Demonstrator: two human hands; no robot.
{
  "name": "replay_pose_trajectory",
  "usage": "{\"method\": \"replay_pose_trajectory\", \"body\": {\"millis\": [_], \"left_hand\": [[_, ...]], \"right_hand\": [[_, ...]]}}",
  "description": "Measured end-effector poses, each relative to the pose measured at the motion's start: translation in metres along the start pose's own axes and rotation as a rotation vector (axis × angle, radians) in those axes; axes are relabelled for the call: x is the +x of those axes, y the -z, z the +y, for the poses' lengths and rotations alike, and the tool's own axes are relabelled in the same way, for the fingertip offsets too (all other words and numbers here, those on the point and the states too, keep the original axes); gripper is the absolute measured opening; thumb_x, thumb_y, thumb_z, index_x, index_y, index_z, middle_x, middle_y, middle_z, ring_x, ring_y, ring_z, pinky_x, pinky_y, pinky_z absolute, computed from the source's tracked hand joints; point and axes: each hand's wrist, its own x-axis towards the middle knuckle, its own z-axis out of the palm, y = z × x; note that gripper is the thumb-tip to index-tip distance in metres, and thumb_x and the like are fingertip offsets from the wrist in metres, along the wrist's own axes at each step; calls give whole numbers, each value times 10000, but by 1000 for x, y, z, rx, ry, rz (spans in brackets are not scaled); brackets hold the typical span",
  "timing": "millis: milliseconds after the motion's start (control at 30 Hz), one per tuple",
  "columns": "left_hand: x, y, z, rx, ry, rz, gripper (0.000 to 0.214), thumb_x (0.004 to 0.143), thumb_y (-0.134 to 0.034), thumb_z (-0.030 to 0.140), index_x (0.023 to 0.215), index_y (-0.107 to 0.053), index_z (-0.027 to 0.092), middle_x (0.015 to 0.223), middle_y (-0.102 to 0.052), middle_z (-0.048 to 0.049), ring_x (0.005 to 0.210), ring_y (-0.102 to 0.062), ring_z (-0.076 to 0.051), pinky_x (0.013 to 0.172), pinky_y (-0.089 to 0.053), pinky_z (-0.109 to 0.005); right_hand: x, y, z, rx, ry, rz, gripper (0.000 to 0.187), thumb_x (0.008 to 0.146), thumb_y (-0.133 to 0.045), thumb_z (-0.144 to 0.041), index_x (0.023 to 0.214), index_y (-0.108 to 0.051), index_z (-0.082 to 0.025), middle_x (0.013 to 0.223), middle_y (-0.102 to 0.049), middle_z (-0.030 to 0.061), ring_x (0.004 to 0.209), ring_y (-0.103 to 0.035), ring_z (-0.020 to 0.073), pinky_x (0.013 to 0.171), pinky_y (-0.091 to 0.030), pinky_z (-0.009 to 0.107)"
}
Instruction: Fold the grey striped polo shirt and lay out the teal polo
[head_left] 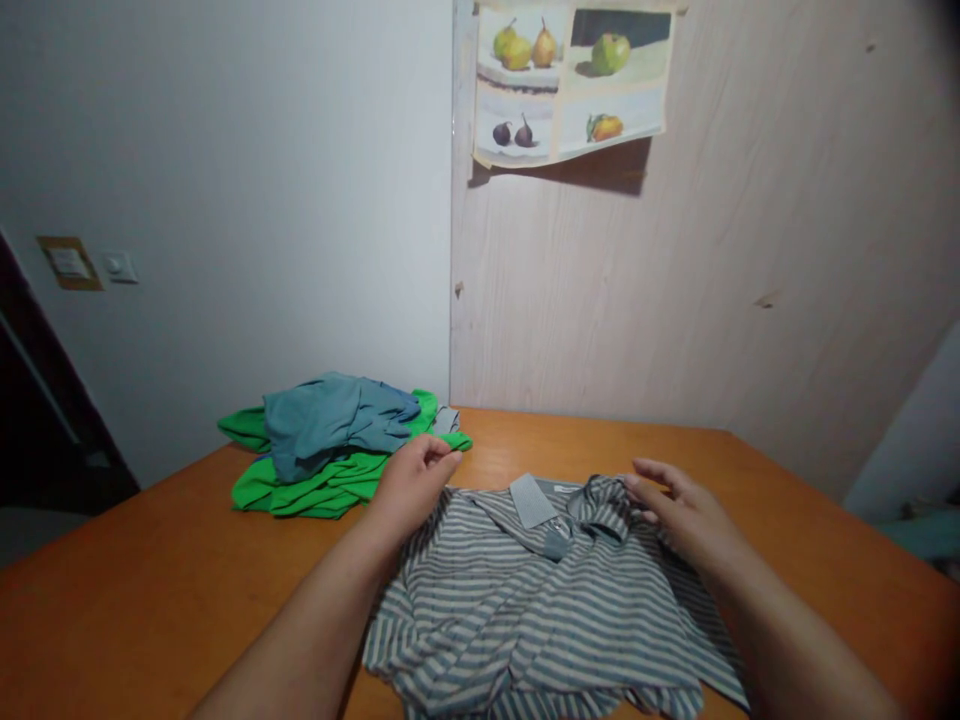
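A grey-and-white striped shirt point(480, 600) lies spread on the table in front of me, its collar toward the far side. A pale tag point(532, 501) rests at the neck opening. My left hand point(417, 485) is over the shirt's left shoulder edge; its fingers are loosely bent, a small gap shows beside the thumb, and no cloth is visible between them. Beside the bunched right part of the collar, my right hand point(686, 510) is open with thumb and fingers apart. Whether its fingertips touch the fabric I cannot tell.
Left of the shirt, a heap of clothes holds a blue-grey garment point(330, 420) on top of bright green cloth point(315, 487). The orange-brown table point(262, 580) meets a wall at its far edge. A fruit picture sheet point(574, 80) hangs there.
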Motion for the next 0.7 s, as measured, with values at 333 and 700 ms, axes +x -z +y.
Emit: {"method": "replay_pose_trajectory", "body": {"millis": [333, 700], "left_hand": [[-49, 3, 67, 423, 17, -968, 534, 601, -785, 667, 912, -683, 245, 766, -642, 33, 633, -522, -151, 526, -288, -236], [-55, -3, 80, 683, -105, -1095, 731, 563, -681, 823, 1009, -730, 246, 937, -741, -76, 730, -631, -256, 589, -409, -293]], "right_hand": [[-28, 1, -12, -320, 37, -668, 589, 719, -759, -570, 1171, -681, -200, 788, -616, 2, 734, -559, 174, 629, -425, 263], [-25, -9, -15, -118, 113, -497, 281, 844, -625, -458, 764, -636, -188, 706, -565, -5, 665, -494, 142, 593, -394, 242]]}}
